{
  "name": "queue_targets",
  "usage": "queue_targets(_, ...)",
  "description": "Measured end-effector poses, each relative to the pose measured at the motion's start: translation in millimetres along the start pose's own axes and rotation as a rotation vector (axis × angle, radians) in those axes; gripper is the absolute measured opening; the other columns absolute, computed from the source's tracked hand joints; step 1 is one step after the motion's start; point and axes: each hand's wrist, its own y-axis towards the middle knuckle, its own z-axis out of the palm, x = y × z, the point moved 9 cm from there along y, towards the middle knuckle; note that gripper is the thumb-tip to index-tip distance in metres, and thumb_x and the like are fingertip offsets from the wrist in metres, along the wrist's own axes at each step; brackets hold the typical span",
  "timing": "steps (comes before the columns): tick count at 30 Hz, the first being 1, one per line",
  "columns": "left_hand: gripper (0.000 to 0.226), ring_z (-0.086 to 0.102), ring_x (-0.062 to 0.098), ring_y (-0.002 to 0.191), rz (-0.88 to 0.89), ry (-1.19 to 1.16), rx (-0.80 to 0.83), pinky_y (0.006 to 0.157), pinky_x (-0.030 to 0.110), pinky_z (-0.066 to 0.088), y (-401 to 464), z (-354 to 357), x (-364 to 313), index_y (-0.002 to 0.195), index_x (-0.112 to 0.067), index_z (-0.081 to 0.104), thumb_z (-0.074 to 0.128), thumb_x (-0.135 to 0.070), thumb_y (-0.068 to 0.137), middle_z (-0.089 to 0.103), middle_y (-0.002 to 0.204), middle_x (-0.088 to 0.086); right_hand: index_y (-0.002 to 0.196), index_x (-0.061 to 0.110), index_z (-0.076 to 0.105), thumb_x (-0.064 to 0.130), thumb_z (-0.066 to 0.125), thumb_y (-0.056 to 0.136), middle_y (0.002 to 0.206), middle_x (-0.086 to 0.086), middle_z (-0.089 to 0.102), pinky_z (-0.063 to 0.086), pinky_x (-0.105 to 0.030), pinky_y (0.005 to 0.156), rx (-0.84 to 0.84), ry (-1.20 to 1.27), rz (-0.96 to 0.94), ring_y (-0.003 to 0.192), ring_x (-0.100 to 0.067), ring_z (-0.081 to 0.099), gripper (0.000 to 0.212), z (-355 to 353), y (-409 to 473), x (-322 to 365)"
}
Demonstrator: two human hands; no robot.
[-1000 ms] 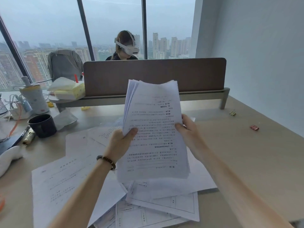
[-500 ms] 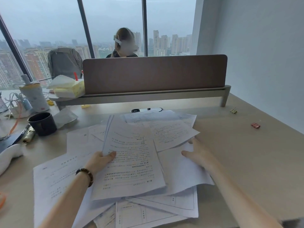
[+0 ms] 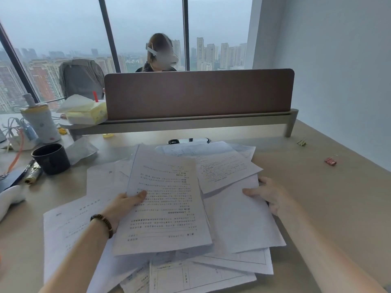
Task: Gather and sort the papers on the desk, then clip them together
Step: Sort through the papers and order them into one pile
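Note:
A stack of printed papers (image 3: 167,199) lies tilted on top of several loose sheets (image 3: 69,220) spread over the desk (image 3: 330,208). My left hand (image 3: 124,205) grips the stack's left edge, thumb on top, with a beaded bracelet on the wrist. My right hand (image 3: 269,194) pinches the right edge of a blank sheet (image 3: 239,220), thumb on top and fingers at its edge. More printed sheets (image 3: 222,166) fan out behind. A pink binder clip (image 3: 330,160) and a yellow-green binder clip (image 3: 302,142) lie on the desk far to the right, away from both hands.
A dark mug (image 3: 51,158) stands at the left, with a gold lighter (image 3: 32,175), a patterned bottle (image 3: 40,123) and cables nearby. A tissue box (image 3: 86,112) sits on the shelf under the brown divider panel (image 3: 198,94). Behind the panel sits a person (image 3: 160,53).
One second ago both hands held the stack upright above the desk. The stack now lies on the pile, and my right hand has shifted to the right edge of a blank sheet.

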Motion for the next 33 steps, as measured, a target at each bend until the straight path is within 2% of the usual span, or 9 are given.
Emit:
queue_targets(2,0.021,0.073,0.042,0.089,-0.002,-0.043,-0.009,0.075,0.051,0.061,0.9,-4.0,0.2,0.104,-0.007,0.071,0.064,-0.023,0.092,0.077,0.097,0.020,0.113,-0.001,0.065,-0.008,0.078,0.077,0.102,-0.022,0.075,0.063,-0.044,0.066,0.061,0.069,0.028,0.084,-0.035,0.074,0.039,1.2,-1.4,-0.4)
queue_targets(7,0.023,0.069,0.047,0.096,-0.028,-0.056,-0.030,0.086,0.059,0.055,-0.1,-5.3,4.9,0.105,-0.004,0.070,0.066,-0.022,0.091,0.076,0.097,0.023,0.107,-0.002,0.069,0.000,0.077,0.084,0.095,-0.020,0.074,0.059,-0.045,0.076,0.051,-0.158,0.005,0.082,-0.033,0.072,0.025,4.5,-4.2,-0.4)
queue_targets(14,0.028,0.069,0.048,0.096,-0.056,-0.067,-0.021,0.088,0.061,0.054,2.6,-11.0,11.9,0.109,-0.003,0.069,0.067,-0.023,0.090,0.075,0.100,0.024,0.110,-0.001,0.071,0.002,0.071,0.086,0.096,-0.019,0.077,0.062,-0.038,0.062,0.187,-0.028,0.029,0.075,-0.030,0.076,0.024,4.2,-2.3,26.4)
queue_targets(18,0.025,0.074,0.037,0.075,-0.032,-0.050,-0.021,0.065,0.043,0.062,4.9,-11.2,7.8,0.107,-0.004,0.069,0.066,-0.023,0.091,0.078,0.091,0.019,0.109,0.000,0.073,0.009,0.076,0.087,0.090,-0.014,0.076,0.059,-0.035,0.066,0.080,-0.326,0.018,0.076,-0.026,0.074,0.023,-8.6,8.3,9.7)
queue_targets(20,0.018,0.075,0.028,0.062,-0.010,-0.023,-0.023,0.052,0.033,0.060,6.9,-11.0,4.6,0.101,-0.005,0.070,0.065,-0.020,0.092,0.079,0.079,0.012,0.105,0.006,0.075,0.014,0.080,0.084,0.094,-0.012,0.077,0.061,-0.045,0.077,0.042,-0.472,-0.030,0.083,-0.029,0.074,0.023,-13.2,11.1,5.7)
queue_targets(23,0.009,0.073,0.019,0.054,0.023,0.015,-0.017,0.045,0.025,0.057,8.7,-11.3,-1.4,0.096,-0.006,0.068,0.062,-0.012,0.094,0.077,0.066,0.003,0.101,0.006,0.075,0.009,0.081,0.082,0.093,-0.013,0.076,0.060,-0.049,0.082,-0.059,-0.436,-0.080,0.084,-0.031,0.073,0.020,-23.2,12.4,17.5)
queue_targets(28,0.022,0.072,0.031,0.077,0.031,0.068,-0.009,0.067,0.034,0.058,10.6,-13.6,-6.6,0.111,0.000,0.067,0.063,-0.012,0.093,0.076,0.096,0.016,0.090,0.010,0.063,-0.004,0.079,0.080,0.090,-0.013,0.069,0.055,-0.054,0.091,-0.089,-0.169,-0.043,0.087,-0.034,0.068,0.024,-23.5,16.0,35.0)
queue_targets(30,0.021,0.072,0.032,0.081,0.034,0.065,-0.016,0.073,0.037,0.058,12.2,-15.3,-6.4,0.109,-0.001,0.068,0.065,-0.013,0.092,0.077,0.094,0.014,0.082,0.015,0.058,-0.002,0.078,0.081,0.086,-0.011,0.067,0.055,-0.053,0.090,-0.101,-0.164,-0.031,0.082,-0.032,0.067,0.026,-22.4,23.1,36.6)
queue_targets(33,0.018,0.073,0.033,0.080,0.016,0.054,-0.011,0.070,0.038,0.060,13.9,-15.4,-2.7,0.106,-0.004,0.068,0.065,-0.013,0.091,0.078,0.092,0.014,0.095,0.008,0.070,0.003,0.078,0.082,0.099,-0.015,0.073,0.057,-0.047,0.088,-0.129,-0.277,-0.099,0.092,-0.032,0.069,0.017,-15.7,34.0,42.7)
